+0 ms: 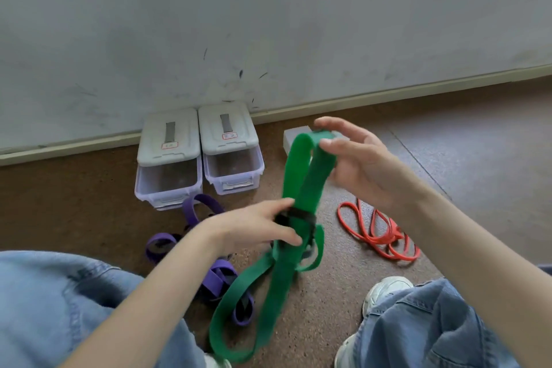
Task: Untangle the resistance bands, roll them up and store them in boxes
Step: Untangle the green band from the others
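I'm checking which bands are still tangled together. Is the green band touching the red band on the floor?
Apart. The head view shows bare floor between the green band, held up by both hands, and the red band lying to its right.

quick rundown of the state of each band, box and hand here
green band: held up, tangled with a black band
purple band: tangled on floor
red band: loose on floor
left box: lid slid back
right box: lid slid back
left hand: grips knot
right hand: pinches green loop
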`<action>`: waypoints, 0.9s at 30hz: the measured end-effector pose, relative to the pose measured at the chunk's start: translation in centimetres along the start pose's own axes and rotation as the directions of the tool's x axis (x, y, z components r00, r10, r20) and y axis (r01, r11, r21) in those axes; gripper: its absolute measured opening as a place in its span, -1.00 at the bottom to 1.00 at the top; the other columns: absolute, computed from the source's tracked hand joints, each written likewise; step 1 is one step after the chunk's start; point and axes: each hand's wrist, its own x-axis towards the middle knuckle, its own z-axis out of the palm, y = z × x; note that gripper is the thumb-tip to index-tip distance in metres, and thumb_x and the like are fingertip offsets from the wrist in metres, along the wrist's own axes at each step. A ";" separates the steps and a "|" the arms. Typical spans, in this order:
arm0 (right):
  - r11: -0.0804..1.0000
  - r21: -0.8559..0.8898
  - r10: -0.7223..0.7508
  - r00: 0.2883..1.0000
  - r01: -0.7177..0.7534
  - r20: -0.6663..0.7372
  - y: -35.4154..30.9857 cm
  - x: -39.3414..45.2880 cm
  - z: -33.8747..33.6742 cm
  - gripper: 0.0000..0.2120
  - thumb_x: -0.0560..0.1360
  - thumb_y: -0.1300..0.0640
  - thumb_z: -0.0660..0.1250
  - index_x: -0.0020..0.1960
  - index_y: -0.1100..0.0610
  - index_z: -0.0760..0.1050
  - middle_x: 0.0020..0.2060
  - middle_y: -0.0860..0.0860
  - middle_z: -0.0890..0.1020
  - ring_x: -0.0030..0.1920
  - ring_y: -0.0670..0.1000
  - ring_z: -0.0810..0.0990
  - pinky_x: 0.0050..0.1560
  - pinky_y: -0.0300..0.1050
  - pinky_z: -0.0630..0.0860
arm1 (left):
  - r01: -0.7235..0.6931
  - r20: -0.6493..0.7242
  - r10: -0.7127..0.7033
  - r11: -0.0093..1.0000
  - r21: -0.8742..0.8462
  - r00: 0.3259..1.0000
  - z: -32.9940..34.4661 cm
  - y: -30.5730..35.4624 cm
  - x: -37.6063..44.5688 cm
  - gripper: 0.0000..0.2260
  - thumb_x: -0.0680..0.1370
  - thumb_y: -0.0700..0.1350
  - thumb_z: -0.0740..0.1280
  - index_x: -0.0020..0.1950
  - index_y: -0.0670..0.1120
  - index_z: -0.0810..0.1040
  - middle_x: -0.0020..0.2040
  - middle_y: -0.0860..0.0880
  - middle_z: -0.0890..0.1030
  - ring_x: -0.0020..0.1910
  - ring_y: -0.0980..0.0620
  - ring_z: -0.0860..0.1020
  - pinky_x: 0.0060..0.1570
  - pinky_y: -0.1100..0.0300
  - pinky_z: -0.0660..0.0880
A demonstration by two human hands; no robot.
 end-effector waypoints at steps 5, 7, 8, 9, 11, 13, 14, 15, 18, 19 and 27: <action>0.973 0.150 -0.141 0.968 0.175 -0.209 -1.5 0.0 -1.7 -0.78 0.37 0.32 0.29 0.00 0.18 0.50 -0.09 0.11 0.62 -0.06 0.04 0.62 0.02 -0.07 0.59 | -0.196 -0.366 0.188 0.980 0.016 0.911 -0.1 0.1 1.4 -0.79 0.46 -0.26 0.40 -0.04 0.04 0.56 -0.02 0.04 0.66 0.03 0.09 0.61 0.04 0.23 0.52; 0.996 -0.029 -0.086 0.951 0.082 -0.297 -1.7 0.1 -2.8 -0.74 0.44 0.27 0.29 0.12 0.20 0.48 -0.05 0.09 0.64 -0.05 0.03 0.65 0.02 -0.09 0.60 | -0.277 -0.505 0.267 0.959 0.057 0.821 -1.5 0.7 0.8 -0.83 0.45 -0.21 0.43 -0.09 0.05 0.54 -0.05 0.04 0.65 -0.04 0.11 0.61 -0.10 0.30 0.52; 0.985 -0.167 -0.019 0.944 -0.039 -0.330 -1.6 0.2 -3.1 -0.72 0.50 0.21 0.27 0.20 0.19 0.45 -0.02 0.09 0.64 -0.06 0.02 0.66 0.00 -0.10 0.60 | -0.308 -0.561 0.293 0.949 0.071 0.774 -2.2 1.1 0.4 -0.84 0.44 -0.17 0.44 -0.10 0.07 0.54 -0.06 0.03 0.65 -0.08 0.12 0.61 -0.14 0.31 0.52; 0.949 -0.263 0.073 0.933 -0.174 -0.353 -1.3 0.2 -3.3 -0.69 0.55 0.12 0.23 0.27 0.16 0.41 0.02 0.10 0.63 -0.06 0.03 0.66 -0.02 -0.09 0.60 | -0.349 -0.607 0.306 0.936 0.051 0.733 -2.6 1.6 -0.1 -0.86 0.45 -0.15 0.43 -0.11 0.07 0.55 -0.09 0.02 0.66 -0.12 0.10 0.62 -0.17 0.30 0.53; 0.865 -0.350 0.258 0.916 -0.361 -0.308 -0.3 0.1 -2.9 -0.62 0.55 -0.07 0.19 0.30 0.10 0.40 0.08 0.11 0.61 -0.03 0.04 0.66 0.03 -0.11 0.58 | -0.443 -0.661 0.285 0.893 -0.079 0.694 -2.9 2.8 -0.9 -0.92 0.47 -0.15 0.39 -0.12 0.03 0.57 -0.18 -0.02 0.69 -0.22 0.05 0.63 -0.22 0.26 0.57; 0.787 -0.513 0.336 0.935 -0.343 -0.110 1.1 -0.1 -1.6 -0.59 0.50 -0.16 0.21 0.24 0.03 0.44 0.09 0.02 0.63 0.06 -0.04 0.63 0.09 -0.18 0.56 | -0.510 -0.654 0.276 0.837 -0.196 0.704 -2.9 4.0 -1.6 -0.96 0.49 -0.16 0.35 -0.10 -0.04 0.56 -0.25 -0.02 0.68 -0.30 0.06 0.64 -0.28 0.24 0.58; 0.755 -0.587 0.333 0.942 -0.292 -0.040 1.7 -0.1 -0.9 -0.63 0.48 -0.13 0.26 0.21 0.04 0.46 0.08 -0.01 0.64 0.09 -0.07 0.61 0.10 -0.19 0.55 | -0.535 -0.637 0.283 0.809 -0.244 0.717 -2.9 4.5 -2.0 -0.95 0.47 -0.16 0.34 -0.09 -0.06 0.55 -0.28 -0.01 0.68 -0.35 0.07 0.63 -0.33 0.24 0.57; 0.723 -0.650 0.290 0.957 -0.233 -0.021 2.2 0.0 -0.6 -0.67 0.47 -0.03 0.33 0.18 0.08 0.48 0.05 0.00 0.65 0.07 -0.06 0.62 0.09 -0.19 0.55 | -0.556 -0.620 0.289 0.779 -0.291 0.729 -2.9 4.9 -2.4 -0.92 0.44 -0.15 0.34 -0.09 -0.08 0.55 -0.29 -0.01 0.67 -0.38 0.07 0.63 -0.38 0.25 0.56; 0.656 -0.747 0.002 0.989 -0.111 -0.145 1.5 0.2 -0.3 -0.88 0.44 0.18 0.40 -0.05 0.18 0.55 -0.25 0.00 0.64 -0.27 -0.12 0.61 -0.28 -0.34 0.49 | -0.543 -0.604 0.235 0.739 -0.397 0.762 -3.3 5.1 -3.1 -0.88 0.48 -0.12 0.31 -0.01 -0.10 0.53 -0.21 -0.03 0.66 -0.38 0.03 0.63 -0.39 0.25 0.56; 0.663 -0.742 -0.086 0.974 -0.101 -0.210 1.1 0.2 -0.4 -0.91 0.44 0.19 0.41 -0.12 0.21 0.55 -0.36 -0.01 0.60 -0.42 -0.12 0.53 -0.42 -0.34 0.42 | -0.503 -0.575 0.206 0.755 -0.421 0.791 -3.5 4.8 -3.2 -0.83 0.51 -0.06 0.30 0.06 -0.08 0.51 -0.10 -0.04 0.66 -0.32 0.00 0.65 -0.33 0.21 0.58; 0.764 -0.645 -0.289 0.879 -0.026 -0.379 0.1 0.1 0.0 -0.89 0.51 0.22 0.32 -0.19 0.17 0.53 -0.47 -0.05 0.56 -0.54 -0.22 0.46 -0.55 -0.40 0.32 | 0.012 -0.537 0.175 0.945 0.326 0.825 -1.7 2.0 -0.6 -0.27 0.32 0.08 0.52 0.41 0.02 0.27 0.22 0.08 0.51 0.11 0.11 0.51 0.04 0.21 0.43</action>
